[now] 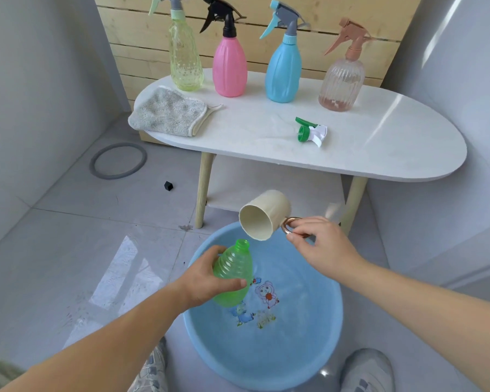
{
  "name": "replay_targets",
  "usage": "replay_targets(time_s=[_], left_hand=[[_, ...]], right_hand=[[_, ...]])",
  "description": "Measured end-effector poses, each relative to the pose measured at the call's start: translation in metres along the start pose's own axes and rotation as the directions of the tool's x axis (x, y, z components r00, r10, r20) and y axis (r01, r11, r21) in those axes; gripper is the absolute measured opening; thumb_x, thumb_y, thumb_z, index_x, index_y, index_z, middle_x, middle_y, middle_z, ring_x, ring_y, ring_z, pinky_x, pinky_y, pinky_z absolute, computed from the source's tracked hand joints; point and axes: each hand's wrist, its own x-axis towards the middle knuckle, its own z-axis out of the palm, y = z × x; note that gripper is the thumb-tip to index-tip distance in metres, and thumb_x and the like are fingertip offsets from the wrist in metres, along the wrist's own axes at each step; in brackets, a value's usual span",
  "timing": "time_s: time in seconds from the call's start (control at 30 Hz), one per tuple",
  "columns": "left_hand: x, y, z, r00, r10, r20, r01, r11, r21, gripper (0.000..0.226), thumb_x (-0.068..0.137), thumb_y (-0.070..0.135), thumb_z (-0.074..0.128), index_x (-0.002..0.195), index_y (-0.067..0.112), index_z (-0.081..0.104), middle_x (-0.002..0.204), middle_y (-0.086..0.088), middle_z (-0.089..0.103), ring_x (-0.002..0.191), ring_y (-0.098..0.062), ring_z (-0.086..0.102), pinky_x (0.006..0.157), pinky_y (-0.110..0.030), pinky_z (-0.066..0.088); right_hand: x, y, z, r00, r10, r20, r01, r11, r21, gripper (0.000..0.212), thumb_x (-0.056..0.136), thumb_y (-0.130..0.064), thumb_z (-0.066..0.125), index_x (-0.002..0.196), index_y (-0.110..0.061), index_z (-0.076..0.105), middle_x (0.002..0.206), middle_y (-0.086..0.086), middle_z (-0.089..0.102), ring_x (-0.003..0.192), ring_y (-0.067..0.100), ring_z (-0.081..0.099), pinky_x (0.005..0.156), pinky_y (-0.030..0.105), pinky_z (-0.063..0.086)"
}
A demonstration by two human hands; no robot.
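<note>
Gripping bottle round body, left hand holds it over basin; long axis tilted, open neck pointing up and away. Right hand pinches ring handle of cup; cup tipped, mouth facing down-left, lip just right of neck, slightly higher, apart. Basin floor: cartoon print, lettering unreadable. Bottle unlabelled. Farther off on bench, sprayer head lies loose.
</note>
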Motion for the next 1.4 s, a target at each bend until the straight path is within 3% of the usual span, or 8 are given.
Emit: replay_targets(time_s=[0.07, 0.13, 0.3, 0.43, 0.53, 0.73, 1.0, 1.4], left_hand=[[-0.003, -0.012, 0.0, 0.999, -0.033, 0.013, 0.033, 0.999, 0.041, 0.076, 0.053, 0.05, 0.091, 0.118, 0.031, 0.055, 0.108, 0.003, 0.07, 0.092, -0.006, 0.071, 0.079, -0.024, 0.058], [-0.005, -0.02, 0.002, 0.998, -0.059, 0.019, 0.058, 0.997, 0.048, 0.077, 0.051, 0.05, 0.09, 0.117, 0.031, 0.055, 0.105, 0.004, 0.072, 0.088, -0.004, 0.071, 0.076, -0.021, 0.057], [-0.001, -0.041, 0.011, 0.995, -0.095, 0.038, 0.093, 0.994, 0.05, 0.079, 0.051, 0.051, 0.093, 0.118, 0.032, 0.055, 0.11, 0.002, 0.07, 0.097, -0.014, 0.071, 0.085, -0.033, 0.061], [0.004, -0.054, 0.016, 0.993, -0.108, 0.046, 0.105, 0.993, 0.055, 0.08, 0.052, 0.049, 0.093, 0.12, 0.031, 0.056, 0.111, 0.0, 0.069, 0.101, -0.016, 0.07, 0.09, -0.035, 0.06], [0.006, -0.064, 0.018, 0.99, -0.133, 0.049, 0.131, 0.99, 0.055, 0.082, 0.051, 0.049, 0.093, 0.122, 0.03, 0.056, 0.112, 0.002, 0.07, 0.103, -0.015, 0.069, 0.092, -0.036, 0.058], [0.01, -0.081, 0.017, 0.982, -0.178, 0.057, 0.176, 0.983, 0.044, 0.079, 0.053, 0.045, 0.095, 0.121, 0.027, 0.057, 0.11, 0.004, 0.071, 0.101, -0.016, 0.07, 0.09, -0.035, 0.059], [0.014, -0.082, 0.02, 0.982, -0.181, 0.061, 0.179, 0.983, 0.046, 0.081, 0.053, 0.048, 0.094, 0.123, 0.029, 0.056, 0.11, 0.007, 0.071, 0.105, -0.014, 0.069, 0.094, -0.034, 0.058], [0.012, -0.077, 0.024, 0.984, -0.166, 0.068, 0.164, 0.986, 0.034, 0.08, 0.055, 0.046, 0.094, 0.123, 0.028, 0.056, 0.112, 0.003, 0.071, 0.106, -0.015, 0.068, 0.095, -0.034, 0.057]], right_hand=[[-0.001, 0.021, 0.018, 0.993, 0.102, 0.059, -0.102, 0.995, -0.011, 0.022, 0.091, -0.022, 0.066, 0.08, -0.006, 0.075, 0.097, 0.001, 0.075, 0.102, 0.011, 0.059, 0.086, 0.009, 0.038], [-0.001, 0.048, 0.038, 0.976, 0.173, 0.129, -0.169, 0.985, -0.036, 0.033, 0.092, -0.026, 0.062, 0.067, -0.006, 0.064, 0.082, 0.01, 0.07, 0.101, 0.023, 0.062, 0.083, 0.026, 0.043], [0.004, 0.094, 0.081, 0.967, 0.126, 0.221, -0.103, 0.988, -0.114, 0.042, 0.092, -0.026, 0.06, 0.055, -0.022, 0.041, 0.057, -0.004, 0.046, 0.07, 0.021, 0.048, 0.077, 0.04, 0.049], [0.013, 0.118, 0.112, 0.923, 0.062, 0.38, 0.006, 0.985, -0.175, 0.025, 0.095, -0.026, 0.058, 0.074, -0.015, 0.063, 0.08, -0.005, 0.06, 0.09, 0.022, 0.049, 0.089, 0.032, 0.04], [0.018, 0.136, 0.127, 0.884, 0.032, 0.467, 0.08, 0.973, -0.218, 0.025, 0.096, -0.027, 0.057, 0.077, -0.014, 0.065, 0.08, -0.007, 0.055, 0.088, 0.021, 0.046, 0.092, 0.036, 0.041], [0.017, 0.158, 0.143, 0.838, -0.02, 0.545, 0.184, 0.951, -0.25, 0.031, 0.1, -0.033, 0.051, 0.099, -0.012, 0.074, 0.105, 0.0, 0.066, 0.11, 0.025, 0.049, 0.1, 0.03, 0.038], [0.009, 0.168, 0.156, 0.841, -0.066, 0.537, 0.254, 0.925, -0.283, 0.032, 0.099, -0.036, 0.052, 0.093, -0.014, 0.075, 0.096, -0.001, 0.066, 0.102, 0.025, 0.051, 0.097, 0.03, 0.041], [0.007, 0.164, 0.156, 0.805, -0.049, 0.591, 0.27, 0.918, -0.291, 0.04, 0.094, -0.054, 0.053, 0.107, -0.02, 0.068, 0.11, -0.004, 0.06, 0.113, 0.02, 0.043, 0.096, 0.032, 0.041]])
